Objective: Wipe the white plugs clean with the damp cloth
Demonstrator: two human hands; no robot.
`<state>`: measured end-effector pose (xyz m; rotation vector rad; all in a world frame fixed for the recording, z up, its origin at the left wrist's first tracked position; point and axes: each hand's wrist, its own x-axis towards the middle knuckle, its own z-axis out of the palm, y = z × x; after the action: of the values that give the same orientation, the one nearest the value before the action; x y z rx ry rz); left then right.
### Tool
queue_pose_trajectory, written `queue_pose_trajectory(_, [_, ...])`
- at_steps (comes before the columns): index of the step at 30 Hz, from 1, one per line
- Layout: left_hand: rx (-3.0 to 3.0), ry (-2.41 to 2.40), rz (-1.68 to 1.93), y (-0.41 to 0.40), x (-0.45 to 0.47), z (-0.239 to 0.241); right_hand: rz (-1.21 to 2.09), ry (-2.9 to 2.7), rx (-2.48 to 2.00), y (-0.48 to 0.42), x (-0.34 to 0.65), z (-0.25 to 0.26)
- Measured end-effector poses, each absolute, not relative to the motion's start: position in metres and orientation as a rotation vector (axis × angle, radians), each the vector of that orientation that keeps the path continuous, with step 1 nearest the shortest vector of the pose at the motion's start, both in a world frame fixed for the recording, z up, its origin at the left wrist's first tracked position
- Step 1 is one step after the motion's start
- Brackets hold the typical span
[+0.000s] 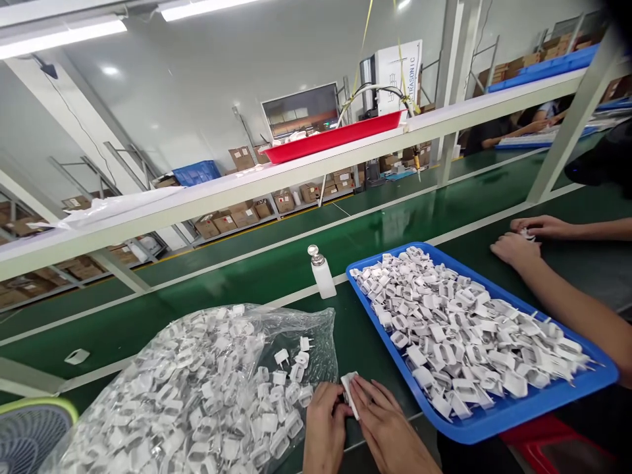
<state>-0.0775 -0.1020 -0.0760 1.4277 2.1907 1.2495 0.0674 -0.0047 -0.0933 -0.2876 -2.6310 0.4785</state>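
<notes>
The left hand (323, 424) and right hand (382, 421) together pinch a small white flat piece (349, 393) between their fingertips, where a loose grip might drop it among the clear plastic bag of white plug parts (197, 395) just left.

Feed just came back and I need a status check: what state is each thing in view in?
plastic bag: open, holding white parts
blue tray: heaped with parts
pump bottle: upright, cap on
white piece: held between left hand and right hand
loose part: lying alone, left of the bag
</notes>
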Motion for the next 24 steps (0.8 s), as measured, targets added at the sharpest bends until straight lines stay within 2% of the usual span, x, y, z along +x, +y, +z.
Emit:
queue_pose_trajectory(5, [1.351,2.178,1.210,-0.102,-0.079,-0.068,0.239,-2.547,-0.181,-0.007,0.074,-0.104])
queue_pose_trajectory(9, [1.338,2.103,1.179,-0.103,-0.082,-0.052,0.332,-2.571,-0.185,-0.002,0.078,-0.098])
queue_pose_trajectory(16, [1.328,2.019,1.194,-0.104,-0.085,-0.036,0.961,-2.519,-0.447,-0.002,0.067,-0.062])
queue_pose_trajectory(20, [1.245,1.964,1.297,-0.107,-0.079,-0.029,1.334,-2.249,-0.584,0.002,0.062,-0.043])
queue_pose_trajectory(24, [1.053,1.862,1.573,-0.118,-0.064,-0.026,1.726,-1.761,-0.838,-0.001,0.063,-0.034])
